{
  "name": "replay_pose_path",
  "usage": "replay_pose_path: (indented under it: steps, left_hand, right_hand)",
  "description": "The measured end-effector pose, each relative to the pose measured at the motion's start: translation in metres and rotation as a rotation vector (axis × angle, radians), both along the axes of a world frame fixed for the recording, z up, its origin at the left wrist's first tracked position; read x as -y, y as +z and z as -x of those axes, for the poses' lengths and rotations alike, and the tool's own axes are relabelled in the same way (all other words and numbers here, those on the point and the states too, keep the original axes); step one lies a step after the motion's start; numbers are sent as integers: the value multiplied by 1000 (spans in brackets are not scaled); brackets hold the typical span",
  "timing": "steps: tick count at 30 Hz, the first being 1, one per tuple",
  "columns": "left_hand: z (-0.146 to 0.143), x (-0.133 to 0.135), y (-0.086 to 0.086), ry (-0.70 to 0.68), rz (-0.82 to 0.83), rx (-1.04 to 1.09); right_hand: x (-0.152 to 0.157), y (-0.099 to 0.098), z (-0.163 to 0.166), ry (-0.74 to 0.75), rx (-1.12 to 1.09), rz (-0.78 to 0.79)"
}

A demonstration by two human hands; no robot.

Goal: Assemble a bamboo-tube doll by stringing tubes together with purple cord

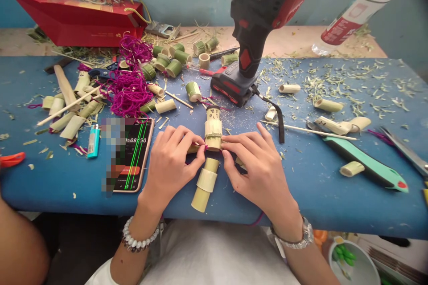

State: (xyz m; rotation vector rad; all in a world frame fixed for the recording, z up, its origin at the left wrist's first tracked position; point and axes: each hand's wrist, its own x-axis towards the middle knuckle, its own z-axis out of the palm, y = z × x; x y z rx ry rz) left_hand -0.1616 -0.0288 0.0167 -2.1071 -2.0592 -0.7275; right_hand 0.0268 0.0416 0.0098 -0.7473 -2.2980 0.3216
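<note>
A small bamboo figure (213,128) with a dark-topped head and a drawn face lies on the blue mat between my hands. My left hand (175,156) is closed in a pinch at the figure's left edge, where a speck of purple cord shows by the fingertips. From the other side, my right hand (254,158) presses its fingertips against the figure's lower right edge, thumb just below. Short bamboo bits lie partly hidden under both hands. Just beneath the figure lies a ringed bamboo tube (205,183), in separate sections, touched by neither hand.
A cordless drill (249,31) stands behind the figure. Left are a phone (137,156), a teal lighter (93,141) and tangled purple cord (130,93). Bamboo pieces and shavings litter the mat. A green-handled tool (368,164) lies right; another person's limb (20,240) shows far left.
</note>
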Motion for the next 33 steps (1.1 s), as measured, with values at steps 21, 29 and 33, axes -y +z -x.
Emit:
replay_pose_path:
  steps: [21,29,33]
  left_hand:
    - [0,-1,-1,1,-3,3]
    - [-1,-1,-1,1,-1,40]
    - [0,-1,-2,-7,-14,64]
  right_hand:
    - [0,0,1,3,-10,6]
    - [1,1,0,6,10,0]
    - [2,2,0,4,30,-11]
